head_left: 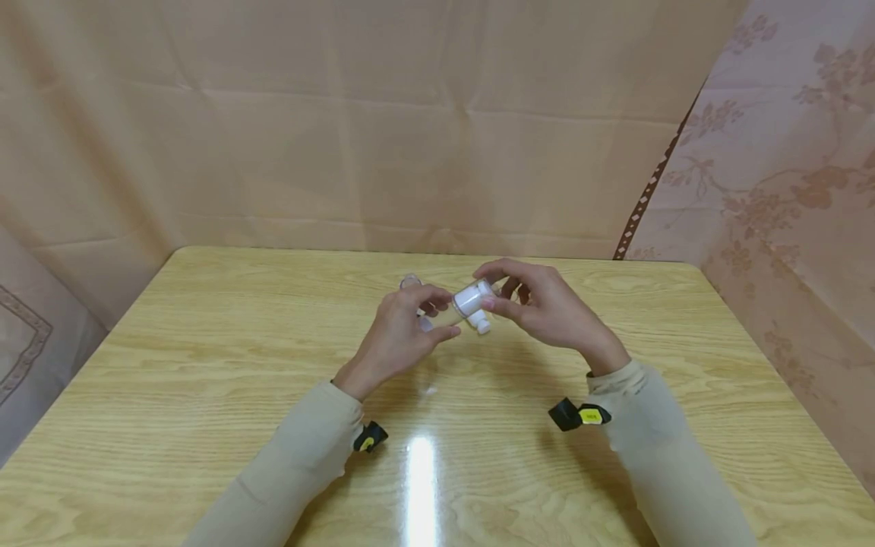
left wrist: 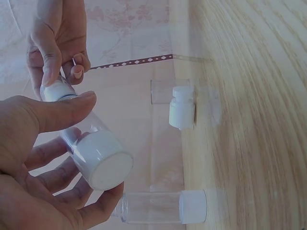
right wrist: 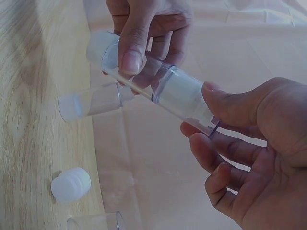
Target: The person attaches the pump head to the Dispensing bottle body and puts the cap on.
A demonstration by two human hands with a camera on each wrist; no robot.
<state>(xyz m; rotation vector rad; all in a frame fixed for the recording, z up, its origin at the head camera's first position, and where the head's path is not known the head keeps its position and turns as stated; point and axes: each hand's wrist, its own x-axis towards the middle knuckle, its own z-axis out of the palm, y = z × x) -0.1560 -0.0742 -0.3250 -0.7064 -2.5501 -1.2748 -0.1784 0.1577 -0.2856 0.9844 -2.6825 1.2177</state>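
Both hands hold a clear cylindrical bottle [right wrist: 139,76] with a white base [left wrist: 112,170], tilted above the table. My left hand [head_left: 403,327] grips its body near the base, thumb on one side and fingers on the other. At the other end, my right hand [head_left: 550,304] pinches the white top [right wrist: 182,93], which sits within a clear sleeve. Below the hands, a loose white pump head [left wrist: 182,109] lies on its side on the table. A second clear bottle [left wrist: 152,207] with a white base stands upright nearby, mostly hidden by my left hand in the head view.
A clear cap [right wrist: 96,222] stands on the table close to the pump head. The wood-grain table [head_left: 239,365] reaches back to a beige curtain [head_left: 410,137], with a flowered cloth [head_left: 793,167] at the right. Black wrist devices [head_left: 577,415] are on both sleeves.
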